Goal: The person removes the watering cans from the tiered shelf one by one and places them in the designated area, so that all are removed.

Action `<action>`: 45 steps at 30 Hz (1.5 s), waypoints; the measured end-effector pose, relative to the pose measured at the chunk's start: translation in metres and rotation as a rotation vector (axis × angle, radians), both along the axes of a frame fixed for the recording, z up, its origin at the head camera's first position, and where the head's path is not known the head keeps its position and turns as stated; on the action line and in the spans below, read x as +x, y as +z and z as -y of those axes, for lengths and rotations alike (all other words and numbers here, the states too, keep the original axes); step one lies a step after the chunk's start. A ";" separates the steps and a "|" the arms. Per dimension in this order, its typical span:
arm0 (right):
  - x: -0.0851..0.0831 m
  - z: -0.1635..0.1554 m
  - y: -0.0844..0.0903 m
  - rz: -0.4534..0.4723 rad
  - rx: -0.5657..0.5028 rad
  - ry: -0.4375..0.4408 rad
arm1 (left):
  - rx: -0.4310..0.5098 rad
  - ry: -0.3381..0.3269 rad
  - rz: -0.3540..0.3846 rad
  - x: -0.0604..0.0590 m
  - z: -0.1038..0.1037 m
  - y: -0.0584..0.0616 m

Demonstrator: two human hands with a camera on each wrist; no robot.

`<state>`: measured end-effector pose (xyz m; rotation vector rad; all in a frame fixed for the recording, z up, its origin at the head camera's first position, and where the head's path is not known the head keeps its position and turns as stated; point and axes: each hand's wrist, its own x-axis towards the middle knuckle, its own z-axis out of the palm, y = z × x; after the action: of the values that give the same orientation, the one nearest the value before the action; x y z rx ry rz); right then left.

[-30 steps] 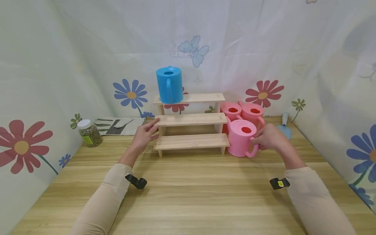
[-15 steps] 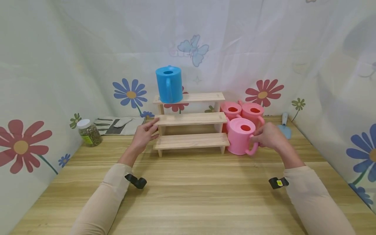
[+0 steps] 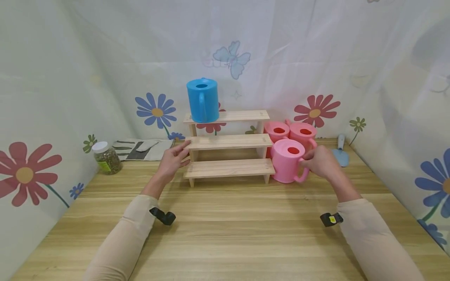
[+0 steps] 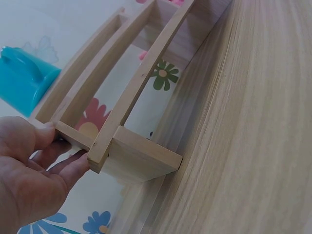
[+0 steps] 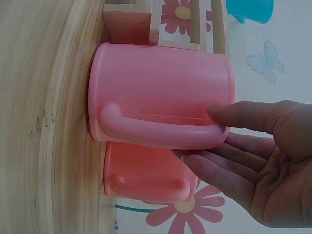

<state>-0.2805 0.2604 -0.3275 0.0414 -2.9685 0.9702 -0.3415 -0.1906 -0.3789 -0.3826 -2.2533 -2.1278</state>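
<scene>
Easing up off the table [image 3: 225, 218] since a second ago: nearest pink watering can [image 3: 286, 160], right hand [image 3: 318, 162] at its handle beside the wooden step shelf [image 3: 228, 142]; probably a lift beginning. Left hand [image 3: 172, 160] bracing the shelf's end as before. Three pink cans, one blue watering can [image 3: 202, 100], one jar [image 3: 106, 158].

Left wrist: fingers [image 4: 73, 168] straight against the shelf end.

Right wrist: thumb [image 5: 243, 117] over the handle, fingers [image 5: 209, 165] loosely extended beneath; closed grip not shown.

text: none legible | jar [image 3: 106, 157] label: too small to read
</scene>
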 end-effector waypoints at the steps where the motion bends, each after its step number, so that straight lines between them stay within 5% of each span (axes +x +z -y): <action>1: 0.000 0.000 0.000 -0.008 -0.001 -0.003 | -0.002 0.000 -0.002 0.001 -0.001 0.002; 14: -0.001 0.003 -0.002 -0.053 -0.002 -0.022 | -0.023 0.042 -0.010 -0.013 0.004 -0.013; 19: 0.006 0.004 0.007 -0.073 0.012 -0.034 | -0.009 0.015 -0.002 -0.006 0.001 -0.004; 25: 0.015 0.011 0.020 -0.208 0.007 -0.057 | -0.018 0.008 0.000 0.003 -0.003 0.006; 34: 0.021 0.024 0.024 -0.311 -0.182 -0.021 | -0.002 0.018 0.020 -0.005 0.001 -0.003; 45: 0.014 0.045 0.022 -0.468 -0.282 0.018 | -0.002 0.044 0.006 -0.013 0.001 -0.013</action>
<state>-0.2661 0.2151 -0.3053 0.2520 -2.3957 1.1810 -0.3546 -0.1920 -0.3924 -0.3246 -2.2458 -2.1080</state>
